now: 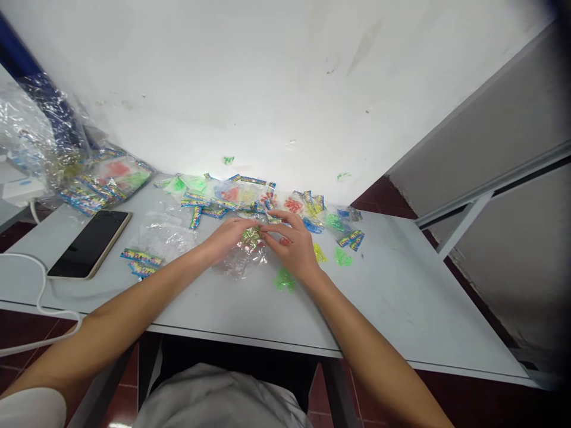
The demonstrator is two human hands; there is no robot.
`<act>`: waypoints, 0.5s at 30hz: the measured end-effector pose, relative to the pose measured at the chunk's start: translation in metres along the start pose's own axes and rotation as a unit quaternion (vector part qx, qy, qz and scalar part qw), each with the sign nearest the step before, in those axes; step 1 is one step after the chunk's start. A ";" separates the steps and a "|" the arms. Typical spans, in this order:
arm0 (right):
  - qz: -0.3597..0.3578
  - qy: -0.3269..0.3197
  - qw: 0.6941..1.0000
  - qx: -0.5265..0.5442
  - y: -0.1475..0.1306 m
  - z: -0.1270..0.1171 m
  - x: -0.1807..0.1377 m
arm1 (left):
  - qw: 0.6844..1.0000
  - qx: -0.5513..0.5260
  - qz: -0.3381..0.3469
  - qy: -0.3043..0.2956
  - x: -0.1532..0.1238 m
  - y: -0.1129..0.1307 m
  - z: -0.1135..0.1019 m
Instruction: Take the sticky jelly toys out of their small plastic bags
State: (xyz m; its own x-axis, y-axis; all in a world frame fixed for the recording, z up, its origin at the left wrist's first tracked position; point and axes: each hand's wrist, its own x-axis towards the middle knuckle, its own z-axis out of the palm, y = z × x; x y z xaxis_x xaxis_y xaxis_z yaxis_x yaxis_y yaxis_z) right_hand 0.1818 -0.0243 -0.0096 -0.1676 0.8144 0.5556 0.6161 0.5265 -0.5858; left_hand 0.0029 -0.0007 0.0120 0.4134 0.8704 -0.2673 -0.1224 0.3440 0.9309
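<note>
Head view: the right hand (292,242)'s thumb and forefinger pinch a yellow-green plastic piece (251,237) at mid-table; the left hand (229,236) touches it, its grip partly hidden. Beside it, a crinkled clear bag (238,264); near right, a translucent green cluster (284,280); far, limp glossy packets (231,194); left, a flat, rounded-corner phone (89,245).

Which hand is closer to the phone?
Left. The left hand is off to the phone's right; the right hand is on that same side, but farther away.
</note>
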 end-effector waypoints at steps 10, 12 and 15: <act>0.065 -0.018 0.997 0.030 -0.005 -0.002 0.002 | 0.998 0.063 0.009 0.011 0.002 -0.005 -0.001; 0.065 -0.017 0.997 0.037 -0.005 -0.002 0.002 | 0.998 0.062 0.009 0.013 0.002 -0.005 -0.001; 0.050 -0.015 0.998 0.038 -0.006 -0.002 0.001 | 0.997 0.069 0.019 0.016 0.002 -0.005 -0.002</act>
State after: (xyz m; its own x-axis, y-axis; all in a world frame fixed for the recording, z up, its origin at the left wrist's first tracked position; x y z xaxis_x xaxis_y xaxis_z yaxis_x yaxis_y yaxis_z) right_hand 0.1794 -0.0268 -0.0045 -0.1310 0.8701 0.4751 0.5703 0.4582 -0.6817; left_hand 0.0027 -0.0005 0.0063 0.3819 0.8931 -0.2377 -0.0109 0.2615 0.9651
